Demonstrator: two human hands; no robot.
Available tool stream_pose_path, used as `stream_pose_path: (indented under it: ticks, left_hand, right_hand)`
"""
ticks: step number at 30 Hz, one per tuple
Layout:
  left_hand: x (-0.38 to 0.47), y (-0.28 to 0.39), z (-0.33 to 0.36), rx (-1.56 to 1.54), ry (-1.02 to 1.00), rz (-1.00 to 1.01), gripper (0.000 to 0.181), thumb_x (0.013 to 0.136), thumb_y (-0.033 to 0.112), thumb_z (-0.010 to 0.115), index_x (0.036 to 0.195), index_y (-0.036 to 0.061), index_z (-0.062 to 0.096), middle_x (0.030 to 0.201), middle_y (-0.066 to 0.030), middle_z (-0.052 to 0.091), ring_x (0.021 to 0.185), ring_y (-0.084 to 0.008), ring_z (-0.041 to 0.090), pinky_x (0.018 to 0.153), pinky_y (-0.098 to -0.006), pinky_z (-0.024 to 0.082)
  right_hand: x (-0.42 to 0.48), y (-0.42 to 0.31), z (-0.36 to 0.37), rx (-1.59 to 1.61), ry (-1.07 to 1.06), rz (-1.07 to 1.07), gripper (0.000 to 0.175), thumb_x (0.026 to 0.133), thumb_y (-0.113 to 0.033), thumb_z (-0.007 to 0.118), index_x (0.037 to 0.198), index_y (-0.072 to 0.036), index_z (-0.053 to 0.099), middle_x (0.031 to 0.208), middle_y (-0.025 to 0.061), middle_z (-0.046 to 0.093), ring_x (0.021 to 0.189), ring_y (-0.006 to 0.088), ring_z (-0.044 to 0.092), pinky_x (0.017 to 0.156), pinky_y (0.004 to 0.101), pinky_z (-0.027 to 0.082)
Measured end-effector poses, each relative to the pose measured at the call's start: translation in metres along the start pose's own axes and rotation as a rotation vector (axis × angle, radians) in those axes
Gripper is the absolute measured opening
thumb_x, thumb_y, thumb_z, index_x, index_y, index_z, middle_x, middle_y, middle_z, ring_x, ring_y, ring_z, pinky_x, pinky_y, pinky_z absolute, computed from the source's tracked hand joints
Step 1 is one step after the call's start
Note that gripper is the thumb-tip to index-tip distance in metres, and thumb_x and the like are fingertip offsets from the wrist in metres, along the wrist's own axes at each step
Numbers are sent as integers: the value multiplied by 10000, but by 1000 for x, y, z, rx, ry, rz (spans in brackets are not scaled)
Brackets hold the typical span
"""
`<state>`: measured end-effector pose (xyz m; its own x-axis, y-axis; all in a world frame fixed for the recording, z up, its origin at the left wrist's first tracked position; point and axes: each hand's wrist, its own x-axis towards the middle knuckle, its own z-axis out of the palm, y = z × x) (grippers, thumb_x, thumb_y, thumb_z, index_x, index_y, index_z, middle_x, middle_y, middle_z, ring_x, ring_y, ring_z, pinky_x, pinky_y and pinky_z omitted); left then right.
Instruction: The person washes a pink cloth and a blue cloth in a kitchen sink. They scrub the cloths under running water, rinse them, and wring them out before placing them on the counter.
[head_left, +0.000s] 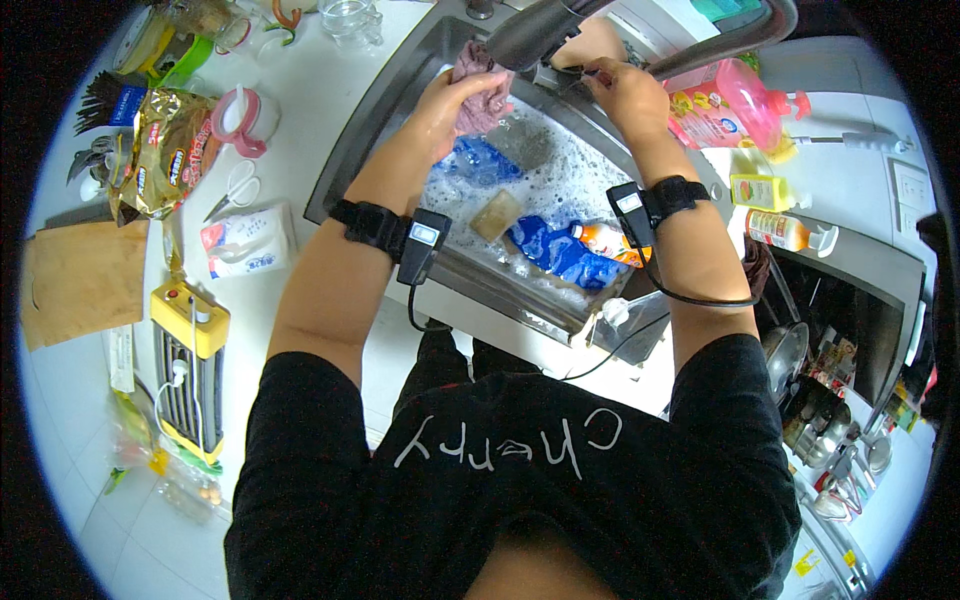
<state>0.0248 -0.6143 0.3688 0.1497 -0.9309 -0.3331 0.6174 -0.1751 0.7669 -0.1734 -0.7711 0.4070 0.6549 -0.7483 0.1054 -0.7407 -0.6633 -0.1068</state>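
Note:
My left hand (439, 112) grips a wet, bunched mauve cloth (480, 90) over the far left part of the steel sink (356, 142). Beyond the sink's far right rim, my right hand (630, 94) is at the faucet's base, fingers bent around something small and dark; what it is cannot be made out. The dark faucet spout (532, 37) reaches between the hands. Foamy water (555, 180) fills the basin. In it lie a blue item (480, 161), a tan sponge-like block (496, 215), a crumpled blue item (559, 255) and an orange-and-white bottle (604, 241).
Right of the sink stand a pink pump bottle (712, 105), a yellow bottle (757, 192) and a spray bottle (784, 229). The left counter holds scissors (238, 187), a tissue pack (247, 240), a gold bag (169, 150) and a yellow-and-black electric appliance (189, 367) with cords.

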Motion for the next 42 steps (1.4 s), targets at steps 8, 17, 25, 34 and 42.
stream_pose_path:
  ticks: [8,17,25,34,42]
  left_hand:
    - [-14,-13,6,24,13,78,481,766,270,720,1163,54,557,993,-62,643,892,-194,650,760,-311,519]
    - [-40,-12,-9,1282,496,328,608,666,296,750,1219,137,553,1111,-155,619,1023,-317,594,864,-395,477]
    - [-43,42,-75,1393,913,516,517,701,185,708,1194,157,557,1198,-147,504,1091,-339,515,916,-396,440]
    - [-55,28,-111,1918,1031,583,583,718,91,645,1277,163,495,1367,-184,382,1274,-403,336,1027,-558,257]
    - [-67,4,-63,1594,738,922,467,681,41,669,1133,132,600,1260,-160,449,1231,-362,347,1032,-481,269]
  right_hand:
    - [8,-1,-5,-48,132,91,316,802,-337,651,1099,-233,621,881,64,679,806,273,652,692,387,523]
    - [-66,-7,59,137,-288,73,466,764,-331,674,1189,-163,581,1175,168,565,1048,341,574,896,406,477]
    - [-96,-10,129,421,-992,192,579,771,-444,605,1230,-93,560,1109,151,637,1013,322,603,905,384,463]
    - [-126,-19,198,495,-1159,363,340,821,-173,513,1149,-147,598,968,46,635,765,188,604,590,345,486]
    - [-129,-28,202,352,-1165,338,427,788,-358,528,1030,-32,659,1144,180,618,1057,319,590,872,449,455]
